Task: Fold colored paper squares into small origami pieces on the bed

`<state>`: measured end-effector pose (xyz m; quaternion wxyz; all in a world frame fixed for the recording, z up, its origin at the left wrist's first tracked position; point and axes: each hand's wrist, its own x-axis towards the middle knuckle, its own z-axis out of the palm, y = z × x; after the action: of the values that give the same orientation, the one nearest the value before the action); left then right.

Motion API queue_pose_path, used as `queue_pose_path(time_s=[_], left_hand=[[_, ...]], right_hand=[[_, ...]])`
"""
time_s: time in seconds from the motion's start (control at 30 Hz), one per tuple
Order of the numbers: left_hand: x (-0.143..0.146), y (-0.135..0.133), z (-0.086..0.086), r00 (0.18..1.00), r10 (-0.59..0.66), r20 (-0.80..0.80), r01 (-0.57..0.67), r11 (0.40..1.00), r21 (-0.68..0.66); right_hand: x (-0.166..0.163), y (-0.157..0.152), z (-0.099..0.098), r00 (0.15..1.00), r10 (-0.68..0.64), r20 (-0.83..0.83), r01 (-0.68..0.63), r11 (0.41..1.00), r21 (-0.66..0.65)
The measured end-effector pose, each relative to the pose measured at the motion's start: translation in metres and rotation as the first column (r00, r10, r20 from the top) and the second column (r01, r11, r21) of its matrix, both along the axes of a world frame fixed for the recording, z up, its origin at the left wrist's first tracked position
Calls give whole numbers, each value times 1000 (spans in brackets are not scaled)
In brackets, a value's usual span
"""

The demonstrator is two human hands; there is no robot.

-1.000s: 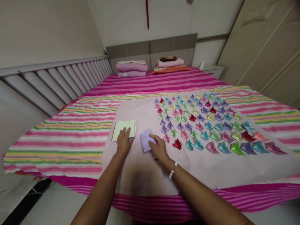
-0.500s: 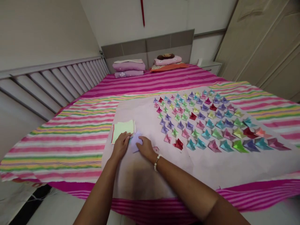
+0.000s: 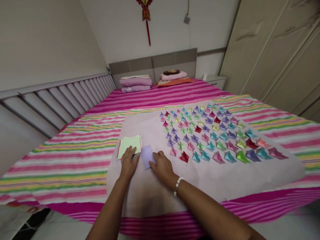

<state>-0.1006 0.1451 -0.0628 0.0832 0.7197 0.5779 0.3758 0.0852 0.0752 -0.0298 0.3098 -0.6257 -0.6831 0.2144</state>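
Observation:
A stack of square coloured paper (image 3: 126,144), pale green on top with a red edge showing at its left, lies on a large pale sheet (image 3: 142,123). My left hand (image 3: 128,163) rests flat on the stack's near right part, fingers apart. Just right of the stack is a purple sheet of paper (image 3: 146,156), lying at a slight tilt. My right hand (image 3: 162,166), with a white bead bracelet (image 3: 178,185) at the wrist, pinches that sheet's right edge between thumb and fingers.
Rows of small folded paper pieces (image 3: 205,137) in many colours cover the sheet's right side. Striped bedding (image 3: 67,160) surrounds it. Beyond are folded purple bedding (image 3: 136,83), a headboard (image 3: 172,61), a slatted rail (image 3: 62,96) at left and a wardrobe (image 3: 270,53) at right.
The purple paper has turned flatter and now shows as a rectangle. My left hand has spread over the stack. The camera view has tilted up slightly.

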Motion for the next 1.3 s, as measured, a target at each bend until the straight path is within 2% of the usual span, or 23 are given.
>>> queue_pose_path(time_s=[0.1,0.13,0.2,0.27,0.37,0.43,0.5,0.57,0.67,0.8,0.9,1.0,1.07,1.1,1.2,1.3], left_hand=[[10,-23,4,997,11,76,-13,1000,17],[15,-35,5,985,-18,174,18,1000,0],[26,-65,6,927,-81,366,130,985,-112],[38,-95,7,872,-108,478,268,922,-281],[53,-128,17,847,-204,491,456,754,-473],[61,-137,30,808,-280,518,546,685,-481],[69,-138,45,728,-358,585,634,675,-376],[77,-137,59,636,-399,660,679,697,-233],[89,-146,71,566,-380,732,651,750,-115],[96,-173,78,548,-305,779,557,828,-68],[98,-191,84,589,-351,728,448,892,68],[103,-196,89,747,-285,600,277,955,109],[105,-191,88,827,-209,523,205,977,66],[107,-188,86,846,-191,498,203,979,31],[108,-175,75,853,-199,483,275,957,-91],[109,-166,59,839,-201,505,334,924,-187]], right_hand=[[7,-21,-9,985,119,-123,-97,980,176],[12,-30,-14,968,157,-196,-116,972,206],[26,-52,-28,903,191,-385,-138,977,162],[46,-75,-37,825,137,-548,-131,990,50],[80,-106,-36,744,77,-664,-181,979,-88],[98,-120,-25,708,11,-707,-131,985,-116],[110,-126,-10,671,-3,-741,-82,994,-79],[115,-129,4,631,40,-775,-57,998,4],[114,-133,19,597,136,-791,-36,989,143],[107,-147,32,672,266,-691,-4,934,356],[99,-156,37,776,341,-530,4,839,545],[92,-154,37,847,346,-404,-15,775,632],[90,-148,33,866,327,-378,-27,786,618],[90,-144,31,873,302,-382,-27,814,580],[93,-136,18,885,191,-425,-20,926,376],[96,-132,7,890,112,-442,-21,979,204]])
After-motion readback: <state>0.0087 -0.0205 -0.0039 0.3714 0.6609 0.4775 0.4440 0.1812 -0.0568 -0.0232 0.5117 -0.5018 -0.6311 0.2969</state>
